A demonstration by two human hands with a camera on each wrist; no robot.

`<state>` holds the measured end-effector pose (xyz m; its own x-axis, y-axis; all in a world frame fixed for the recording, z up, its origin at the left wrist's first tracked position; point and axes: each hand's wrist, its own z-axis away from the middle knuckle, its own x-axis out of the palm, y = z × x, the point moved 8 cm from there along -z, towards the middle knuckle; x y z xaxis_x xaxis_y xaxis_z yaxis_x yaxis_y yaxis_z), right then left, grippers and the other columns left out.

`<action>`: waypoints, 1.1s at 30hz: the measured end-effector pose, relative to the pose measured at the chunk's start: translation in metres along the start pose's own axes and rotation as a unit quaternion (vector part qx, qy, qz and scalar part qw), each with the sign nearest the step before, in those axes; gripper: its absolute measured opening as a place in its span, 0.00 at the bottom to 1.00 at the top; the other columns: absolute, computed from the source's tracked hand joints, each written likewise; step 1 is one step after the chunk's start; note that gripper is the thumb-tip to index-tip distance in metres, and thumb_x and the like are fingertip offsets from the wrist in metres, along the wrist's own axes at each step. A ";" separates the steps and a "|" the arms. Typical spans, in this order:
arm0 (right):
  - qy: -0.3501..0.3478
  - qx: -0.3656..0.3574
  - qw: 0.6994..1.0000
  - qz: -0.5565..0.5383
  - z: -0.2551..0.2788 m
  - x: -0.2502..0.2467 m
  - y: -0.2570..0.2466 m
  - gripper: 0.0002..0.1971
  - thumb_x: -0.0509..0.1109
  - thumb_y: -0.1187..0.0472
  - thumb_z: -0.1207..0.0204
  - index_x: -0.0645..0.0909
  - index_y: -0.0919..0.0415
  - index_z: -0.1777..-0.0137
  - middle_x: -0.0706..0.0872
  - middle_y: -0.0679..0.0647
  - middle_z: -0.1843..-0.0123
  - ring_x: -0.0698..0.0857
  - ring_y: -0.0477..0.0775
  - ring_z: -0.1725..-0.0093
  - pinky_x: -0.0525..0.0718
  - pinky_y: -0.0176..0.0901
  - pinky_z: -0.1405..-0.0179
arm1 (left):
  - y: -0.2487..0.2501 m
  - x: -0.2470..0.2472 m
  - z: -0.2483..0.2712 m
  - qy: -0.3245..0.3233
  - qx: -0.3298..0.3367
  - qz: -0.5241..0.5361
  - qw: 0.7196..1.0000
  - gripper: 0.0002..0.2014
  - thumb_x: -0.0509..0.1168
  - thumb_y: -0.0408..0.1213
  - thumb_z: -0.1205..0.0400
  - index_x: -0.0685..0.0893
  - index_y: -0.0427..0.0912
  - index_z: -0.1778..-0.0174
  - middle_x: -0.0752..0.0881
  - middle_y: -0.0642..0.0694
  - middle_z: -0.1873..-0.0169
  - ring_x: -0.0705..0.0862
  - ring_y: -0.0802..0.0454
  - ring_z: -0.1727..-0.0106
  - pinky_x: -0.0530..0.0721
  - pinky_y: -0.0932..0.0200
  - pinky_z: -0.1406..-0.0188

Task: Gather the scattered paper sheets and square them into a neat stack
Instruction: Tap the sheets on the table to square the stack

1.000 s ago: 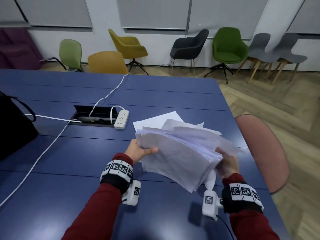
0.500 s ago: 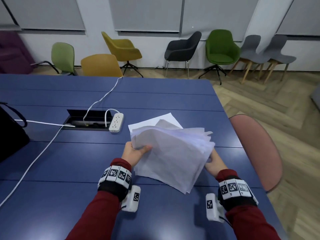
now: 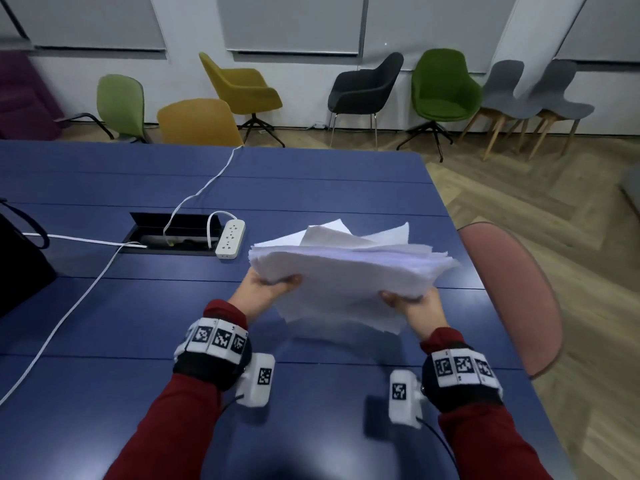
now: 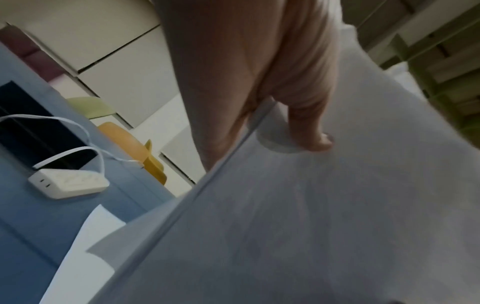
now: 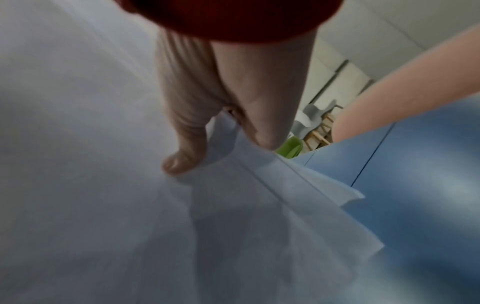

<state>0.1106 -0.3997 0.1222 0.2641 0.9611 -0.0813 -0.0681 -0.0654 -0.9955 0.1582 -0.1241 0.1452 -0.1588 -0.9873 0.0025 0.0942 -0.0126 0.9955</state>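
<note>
Both hands hold a loose bundle of white paper sheets (image 3: 349, 271) lifted clear of the blue bench (image 3: 104, 306). The left hand (image 3: 266, 294) pinches the bundle's left near corner, thumb on top and fingers beneath; the left wrist view shows the thumb (image 4: 309, 123) pressed onto the top sheet. The right hand (image 3: 415, 306) has the same kind of grip on the right near edge, thumb on top, seen close in the right wrist view with the thumb (image 5: 184, 152) flat on the paper. The sheets are not squared: their far and right edges fan out in steps, and a few corners stick up at the back. One more sheet (image 3: 277, 242) shows behind the bundle's far left edge; the left wrist view shows a white sheet (image 4: 85, 246) lying flat on the bench under the bundle.

No print can be read on any sheet. The only markings are black-and-white square code patterns on the wrist bands (image 3: 218, 339) and on the small white camera boxes (image 3: 258, 379) under each wrist.

To the left, a white power strip (image 3: 230, 239) lies beside an open cable hatch (image 3: 173, 233), with white cables (image 3: 69, 306) running across the bench. A black bag (image 3: 20, 258) sits at the left edge, and a pink chair (image 3: 512, 292) stands at the right side.
</note>
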 end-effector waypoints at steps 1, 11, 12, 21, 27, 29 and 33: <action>-0.021 -0.003 1.000 0.013 0.001 -0.002 -0.005 0.18 0.76 0.80 0.35 0.84 0.56 0.53 0.91 0.41 0.63 0.88 0.33 0.63 0.84 0.27 0.60 | -0.001 0.001 0.000 -0.025 -0.007 -0.005 1.000 0.17 0.67 0.18 0.24 0.82 0.48 0.57 0.89 0.66 0.73 0.86 0.75 0.68 0.82 0.79 0.66; -0.066 0.186 0.956 0.219 0.022 0.004 0.087 0.19 0.55 0.69 0.15 0.68 0.75 0.27 0.73 0.70 0.26 0.85 0.56 0.37 0.81 0.42 0.40 | -0.092 0.022 0.022 -0.099 -0.214 -0.083 0.968 0.48 0.86 0.53 0.59 0.82 0.39 0.44 0.89 0.44 0.50 0.87 0.47 0.40 0.85 0.63 0.43; -0.036 0.213 0.947 0.236 0.022 -0.007 0.099 0.20 0.48 0.70 0.14 0.62 0.76 0.24 0.68 0.74 0.23 0.80 0.60 0.30 0.78 0.42 0.37 | -0.089 0.020 0.022 -0.083 -0.222 -0.151 0.960 0.49 0.84 0.58 0.54 0.81 0.37 0.38 0.86 0.40 0.41 0.81 0.42 0.31 0.80 0.61 0.38; -0.009 0.090 0.943 0.321 -0.024 0.008 0.035 0.19 0.71 0.43 0.30 0.86 0.55 0.47 0.87 0.62 0.44 0.82 0.63 0.39 0.80 0.55 0.38 | -0.063 0.023 -0.035 -0.051 -0.135 -0.120 0.982 0.13 0.70 0.35 0.22 0.83 0.33 0.43 0.86 0.43 0.55 0.84 0.48 0.57 0.83 0.67 0.63; 0.048 0.091 0.951 0.293 -0.036 -0.009 0.033 0.09 0.70 0.57 0.25 0.87 0.59 0.49 0.90 0.65 0.50 0.85 0.68 0.46 0.83 0.56 0.43 | -0.125 0.005 -0.054 -0.165 -0.205 -0.434 0.862 0.30 0.64 0.54 0.23 0.74 0.46 0.25 0.70 0.40 0.23 0.70 0.43 0.23 0.68 0.57 0.24; 0.054 0.111 0.945 0.302 -0.034 -0.020 0.046 0.10 0.69 0.56 0.24 0.86 0.60 0.48 0.90 0.66 0.49 0.86 0.69 0.46 0.83 0.57 0.42 | -0.149 -0.004 -0.051 -0.247 -0.207 -0.616 0.719 0.34 0.63 0.61 0.25 0.65 0.59 0.22 0.52 0.43 0.16 0.54 0.41 0.16 0.57 0.44 0.17; 0.071 0.139 0.943 0.295 -0.023 -0.036 0.065 0.11 0.69 0.58 0.23 0.85 0.64 0.46 0.89 0.66 0.49 0.86 0.68 0.46 0.83 0.56 0.43 | -0.161 -0.008 -0.058 -0.233 -0.163 -0.670 0.686 0.40 0.66 0.58 0.27 0.59 0.54 0.20 0.44 0.48 0.15 0.44 0.43 0.15 0.53 0.38 0.17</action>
<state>0.1190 -0.4449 0.0597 0.2263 0.7331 -0.6414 -0.4871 -0.4851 -0.7263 0.2012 -0.1232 -0.0210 -0.6067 0.1005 -0.7886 -0.2402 -0.9688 0.0614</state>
